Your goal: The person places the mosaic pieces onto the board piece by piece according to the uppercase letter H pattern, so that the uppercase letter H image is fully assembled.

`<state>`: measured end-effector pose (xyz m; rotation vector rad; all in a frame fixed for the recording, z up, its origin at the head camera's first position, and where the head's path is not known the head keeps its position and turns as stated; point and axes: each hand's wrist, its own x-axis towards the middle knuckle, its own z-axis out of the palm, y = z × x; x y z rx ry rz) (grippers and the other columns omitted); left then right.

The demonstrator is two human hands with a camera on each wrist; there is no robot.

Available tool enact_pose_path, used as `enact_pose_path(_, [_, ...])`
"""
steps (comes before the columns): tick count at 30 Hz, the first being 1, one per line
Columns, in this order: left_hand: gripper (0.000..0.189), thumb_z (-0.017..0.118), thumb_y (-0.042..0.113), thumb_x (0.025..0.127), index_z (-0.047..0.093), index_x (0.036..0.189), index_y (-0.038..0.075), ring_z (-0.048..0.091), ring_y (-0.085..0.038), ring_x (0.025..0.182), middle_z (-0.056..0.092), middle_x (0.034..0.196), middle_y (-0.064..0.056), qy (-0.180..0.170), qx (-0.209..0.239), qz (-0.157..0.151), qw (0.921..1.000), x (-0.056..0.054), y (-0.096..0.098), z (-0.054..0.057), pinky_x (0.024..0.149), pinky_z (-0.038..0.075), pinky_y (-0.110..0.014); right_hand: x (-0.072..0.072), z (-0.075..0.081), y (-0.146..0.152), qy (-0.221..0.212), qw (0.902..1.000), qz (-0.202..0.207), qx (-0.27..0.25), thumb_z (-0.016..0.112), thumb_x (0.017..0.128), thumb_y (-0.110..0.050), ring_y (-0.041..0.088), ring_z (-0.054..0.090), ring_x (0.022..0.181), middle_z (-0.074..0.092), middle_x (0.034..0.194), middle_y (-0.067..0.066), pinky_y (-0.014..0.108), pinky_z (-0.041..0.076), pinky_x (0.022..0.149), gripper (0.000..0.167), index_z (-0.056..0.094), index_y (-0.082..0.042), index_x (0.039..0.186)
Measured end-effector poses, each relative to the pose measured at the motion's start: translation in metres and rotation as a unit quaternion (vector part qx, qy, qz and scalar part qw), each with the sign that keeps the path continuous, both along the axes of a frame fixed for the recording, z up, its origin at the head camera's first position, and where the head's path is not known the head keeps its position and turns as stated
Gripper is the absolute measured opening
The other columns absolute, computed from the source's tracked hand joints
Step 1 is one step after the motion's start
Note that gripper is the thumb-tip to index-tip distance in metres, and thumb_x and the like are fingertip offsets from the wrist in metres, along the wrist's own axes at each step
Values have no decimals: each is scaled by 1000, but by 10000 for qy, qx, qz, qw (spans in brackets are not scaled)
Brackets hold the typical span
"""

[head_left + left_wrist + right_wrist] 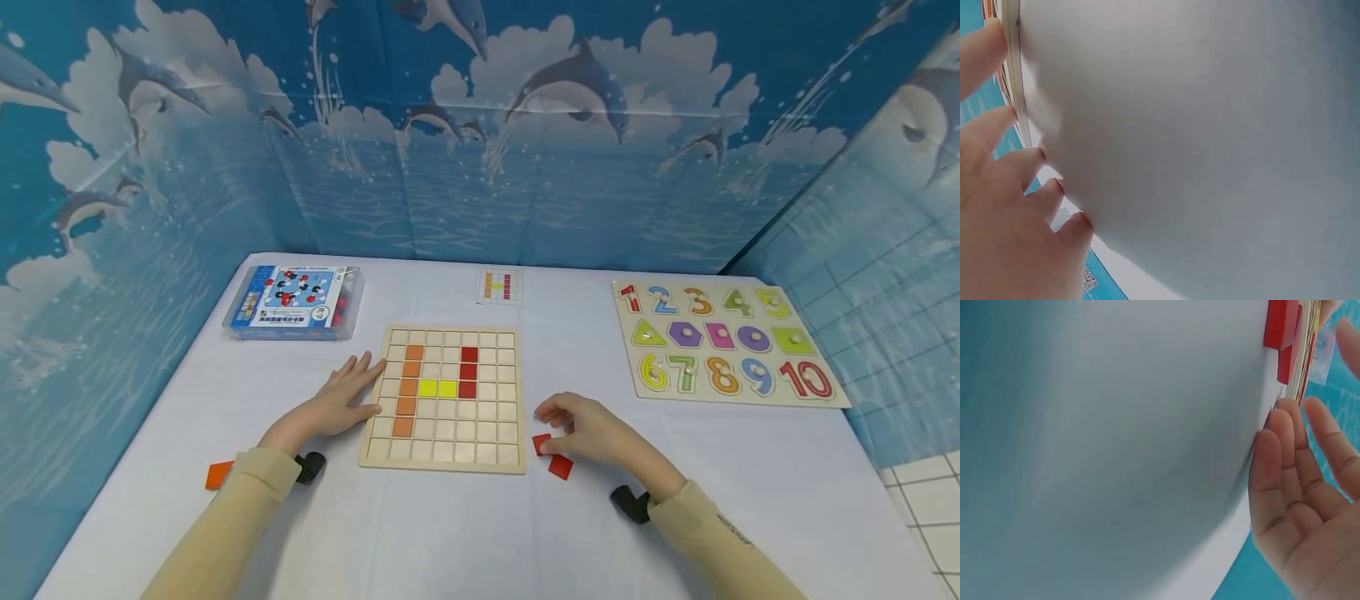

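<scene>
A wooden grid board (486,452) lies flat on the white table. A column of several orange tiles (408,387) fills part of its left side, two yellow tiles (447,389) run rightward from it, and three red tiles (468,372) stand in a column beside those. My left hand (330,403) is spread at the board's left edge, thumb and index fingertip right at the rim. Two loose red tiles (560,467) lie to the right of the board. Just over them is my right hand (592,429), fingers gently bent; the right wrist view shows nothing between them.
A pattern card (500,287) lies behind the board. At the back left sits a clear plastic case (293,302) with a molecule picture; a number and shape puzzle board (727,342) is at the right. An orange piece (219,475) lies by the left sleeve.
</scene>
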<state>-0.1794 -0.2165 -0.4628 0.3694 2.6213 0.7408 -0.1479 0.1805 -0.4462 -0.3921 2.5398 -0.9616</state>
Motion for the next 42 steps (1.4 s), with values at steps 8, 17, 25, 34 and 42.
enact_pose_path(8, [74, 60, 27, 97, 22, 158, 10, -5, -44, 151, 4, 164, -23, -15, 107, 10, 9999, 2, -1, 2, 121, -3, -64, 0, -1, -4, 201, 9995, 177, 195, 85, 76, -15, 15, 54, 92, 60, 98, -1, 31, 51, 82, 34, 68, -10, 105])
enact_pose_path(17, [74, 61, 27, 97, 21, 158, 10, -6, -45, 151, 4, 164, -23, -31, 142, 5, 9999, 3, -1, 3, 120, -4, -64, 1, 0, -6, 276, 9989, 171, 345, 84, 76, -13, 14, 51, 89, 57, 95, -2, 27, 48, 76, 28, 70, -12, 100])
enact_pose_path(25, [73, 61, 26, 97, 22, 157, 9, -5, -45, 151, 5, 164, -24, 21, 109, -15, 9999, 3, 0, 3, 120, -3, -64, 2, 0, -11, 267, 9986, 7, 463, 81, 78, -10, 14, 51, 82, 56, 89, 0, 23, 48, 64, 18, 70, -12, 92])
enact_pose_path(34, [73, 61, 25, 97, 22, 157, 8, -4, -46, 151, 5, 164, -24, 30, 85, -25, 10000, 4, 0, 2, 120, -2, -64, 2, -1, -13, 195, 9983, -127, 540, 81, 79, -9, 15, 50, 79, 55, 85, 0, 24, 47, 62, 17, 67, -13, 88])
enact_pose_path(42, [73, 60, 25, 97, 22, 157, 9, -5, -45, 151, 4, 164, -24, -5, 44, -34, 10000, 2, 1, 4, 120, -2, -64, 4, 2, -14, -52, 9992, -224, 312, 77, 81, -4, 15, 53, 68, 57, 76, 0, 24, 48, 57, 18, 62, -13, 85])
